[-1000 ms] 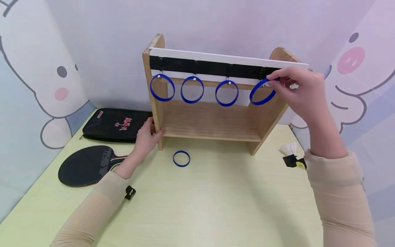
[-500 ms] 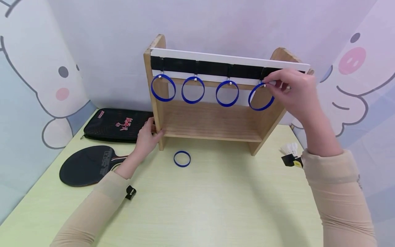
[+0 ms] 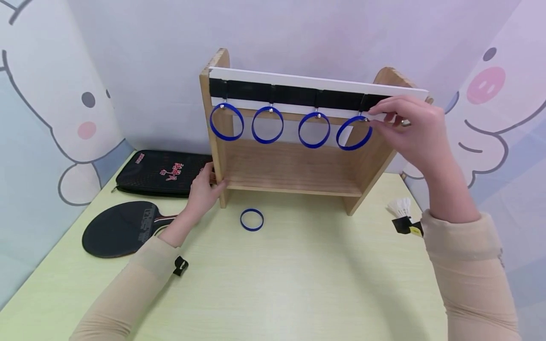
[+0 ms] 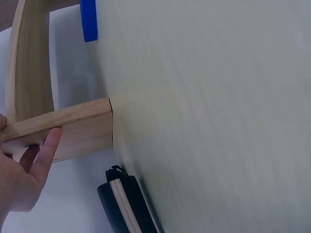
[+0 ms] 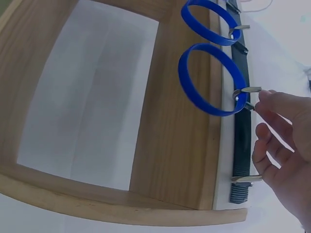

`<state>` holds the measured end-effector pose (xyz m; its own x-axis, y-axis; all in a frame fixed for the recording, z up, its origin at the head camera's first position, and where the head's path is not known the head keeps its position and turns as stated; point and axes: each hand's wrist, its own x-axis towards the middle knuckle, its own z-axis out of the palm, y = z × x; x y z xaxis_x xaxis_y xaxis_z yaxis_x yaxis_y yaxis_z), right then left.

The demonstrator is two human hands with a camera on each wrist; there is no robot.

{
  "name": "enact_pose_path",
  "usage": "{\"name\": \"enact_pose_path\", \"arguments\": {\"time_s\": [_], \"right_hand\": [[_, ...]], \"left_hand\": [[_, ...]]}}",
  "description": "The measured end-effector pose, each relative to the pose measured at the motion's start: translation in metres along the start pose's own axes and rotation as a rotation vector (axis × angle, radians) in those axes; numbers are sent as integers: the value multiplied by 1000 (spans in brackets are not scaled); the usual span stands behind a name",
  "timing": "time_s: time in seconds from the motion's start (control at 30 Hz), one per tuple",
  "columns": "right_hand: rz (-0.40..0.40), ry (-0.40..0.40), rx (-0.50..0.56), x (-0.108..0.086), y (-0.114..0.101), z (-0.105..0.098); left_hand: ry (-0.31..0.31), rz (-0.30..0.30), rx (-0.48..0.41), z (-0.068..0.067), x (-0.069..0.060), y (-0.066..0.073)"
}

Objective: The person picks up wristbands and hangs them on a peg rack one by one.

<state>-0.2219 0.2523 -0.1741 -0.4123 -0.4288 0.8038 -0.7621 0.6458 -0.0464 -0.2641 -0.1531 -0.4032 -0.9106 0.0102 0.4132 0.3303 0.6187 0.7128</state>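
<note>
A: What changed at the wooden rack [image 3: 290, 166]? 12 o'clock = straight ahead of the person.

B: Fourth blue ring [image 3: 354, 148], about 1 o'clock. A second ago the right hand [image 3: 415, 125] pinched its upper edge. Now the ring has swung toward the 9 o'clock side and the fingertips sit at the tip of the fourth hook [image 5: 250, 90].

A: Is it on?

B: Yes, wrist view has the hook running through the hole in the band. Ring hangs tilted, not square like the three other rings [image 3: 314, 146].

A: Right hand let go?

B: Clear of the band in the wrist view. Thumb looks to be at the hook tip. Can't tell whether it's pinching the hook or just beside it.

A: Left?

B: Left hand [image 3: 204, 187] at 11 o'clock, gripping the rack's left upright, thumb on the front edge. I read that as bracing. Hasn't budged.

A: So where does that put the job?

B: Four hung, I'd say, the fourth barely settled. Fifth hook [image 5: 248, 179] is bare, beyond the right hand. Loose ring [image 3: 252, 229] lies flat on the table [image 3: 290, 284], between 11 and 12, in front of the rack. Neither hand is on it.
</note>
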Motion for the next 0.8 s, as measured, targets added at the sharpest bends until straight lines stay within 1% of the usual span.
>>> {"name": "enact_pose_path", "arguments": {"time_s": [0.1, 0.2, 0.3, 0.43, 0.57, 0.67, 0.8], "right_hand": [[-23, 2, -6, -1, -5, -3], [-37, 25, 24, -2, -12, -3], [-52, 55, 87, -3, -20, -1], [-63, 65, 175, -6, -32, 4], [-60, 59, 260, -10, -42, 10], [-59, 60, 320, -14, -49, 19], [-43, 35, 346, -20, -58, 32]], "left_hand": [[2, 1, 2, 0, 0, 1], [4, 0, -1, 0, -1, 1], [4, 1, -3, 0, 0, 1], [5, 4, -4, 1, 0, 1], [6, 5, -10, 0, -1, 1], [6, 8, -11, -1, -1, 0], [4, 5, -16, -1, -1, 0]]}}
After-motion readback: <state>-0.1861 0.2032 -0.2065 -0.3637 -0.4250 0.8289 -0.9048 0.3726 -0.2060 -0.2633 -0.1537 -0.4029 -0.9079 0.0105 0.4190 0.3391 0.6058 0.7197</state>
